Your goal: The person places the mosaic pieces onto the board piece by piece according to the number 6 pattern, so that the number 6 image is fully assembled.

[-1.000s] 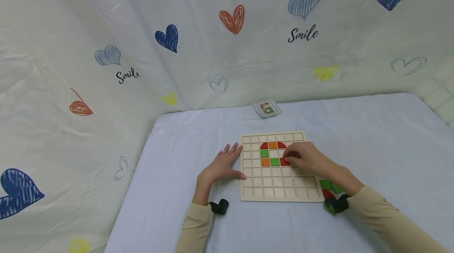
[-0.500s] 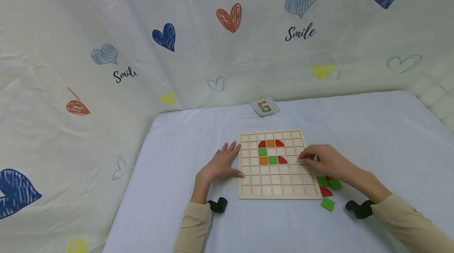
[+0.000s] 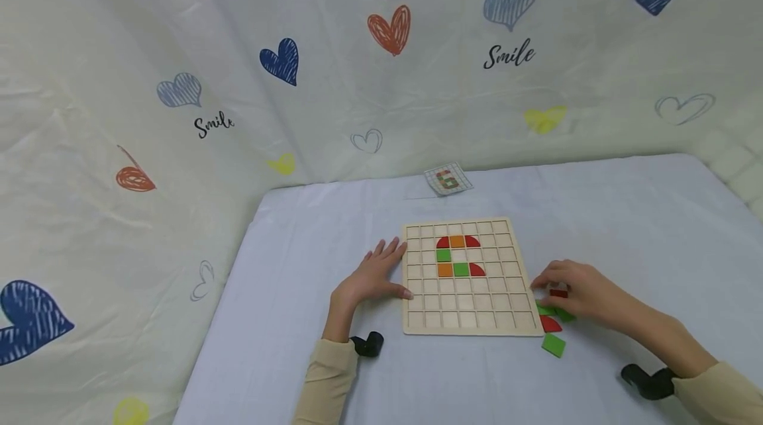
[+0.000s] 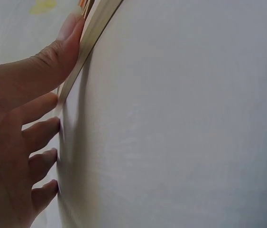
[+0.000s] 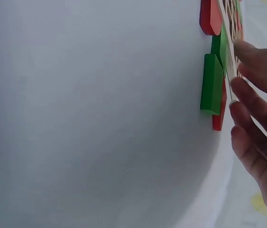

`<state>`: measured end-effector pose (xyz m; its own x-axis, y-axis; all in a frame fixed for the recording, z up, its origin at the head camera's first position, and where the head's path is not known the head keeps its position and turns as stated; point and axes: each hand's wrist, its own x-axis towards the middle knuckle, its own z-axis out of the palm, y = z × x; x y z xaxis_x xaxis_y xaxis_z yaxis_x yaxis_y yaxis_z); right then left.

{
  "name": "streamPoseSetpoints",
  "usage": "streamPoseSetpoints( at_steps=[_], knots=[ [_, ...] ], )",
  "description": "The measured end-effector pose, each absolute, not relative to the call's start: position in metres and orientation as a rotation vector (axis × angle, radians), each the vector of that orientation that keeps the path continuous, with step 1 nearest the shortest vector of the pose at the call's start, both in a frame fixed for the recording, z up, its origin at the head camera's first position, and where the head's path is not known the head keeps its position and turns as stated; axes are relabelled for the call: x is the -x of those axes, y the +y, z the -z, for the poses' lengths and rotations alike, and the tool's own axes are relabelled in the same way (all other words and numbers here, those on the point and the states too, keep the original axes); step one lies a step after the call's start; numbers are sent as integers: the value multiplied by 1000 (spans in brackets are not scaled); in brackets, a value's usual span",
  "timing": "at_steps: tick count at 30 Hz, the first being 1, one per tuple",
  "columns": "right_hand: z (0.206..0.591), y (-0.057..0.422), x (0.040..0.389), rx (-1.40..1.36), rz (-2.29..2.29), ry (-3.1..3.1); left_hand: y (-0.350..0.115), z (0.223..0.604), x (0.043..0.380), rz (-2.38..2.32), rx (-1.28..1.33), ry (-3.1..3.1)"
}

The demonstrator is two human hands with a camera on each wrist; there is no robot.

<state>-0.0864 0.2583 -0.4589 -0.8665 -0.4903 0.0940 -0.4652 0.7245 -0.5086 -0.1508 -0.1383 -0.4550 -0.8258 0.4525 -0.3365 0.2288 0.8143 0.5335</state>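
A wooden grid board [image 3: 465, 319] lies on the blue cloth. It holds a red, an orange and a red tile [image 3: 457, 241] in one row, a green tile [image 3: 444, 255] below them, then an orange, a green and a red tile [image 3: 460, 269]. My left hand [image 3: 372, 279] lies flat, its fingertips [image 4: 71, 28] pressing the board's left edge [image 4: 93, 28]. My right hand [image 3: 575, 292] hovers with relaxed fingers over loose tiles right of the board, its fingertips [image 5: 247, 90] by a small red tile [image 3: 558, 293]. A green tile [image 5: 212, 84] lies beside them.
More loose tiles sit by the board's right corner: green [image 3: 545, 309], red [image 3: 550, 324] and green [image 3: 554, 345]. A small pattern card [image 3: 448, 180] lies at the table's back edge. A heart-printed sheet [image 3: 387, 81] hangs behind and to the left.
My right hand left the red tile on the board and moved right and toward me, over the loose tiles. The left hand stayed put.
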Motion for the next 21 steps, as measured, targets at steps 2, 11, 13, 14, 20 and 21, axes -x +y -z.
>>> streamPoseSetpoints(
  at_steps=[2,11,13,14,20,21],
  knots=[
    [460,261,82,807,811,2861,-138,456,151,-665,-507,2540],
    [464,260,73,799,778,2884,-139,457,153,-660,-508,2544],
    [464,258,73,783,781,2889,-139,457,153,-663,-505,2543],
    [463,258,72,771,792,2887,-139,457,152,-665,-503,2543],
    [465,256,72,713,891,2873,-138,457,152,-678,-499,2539],
    [466,256,73,728,905,2884,-138,457,152,-681,-500,2539]
  ],
)
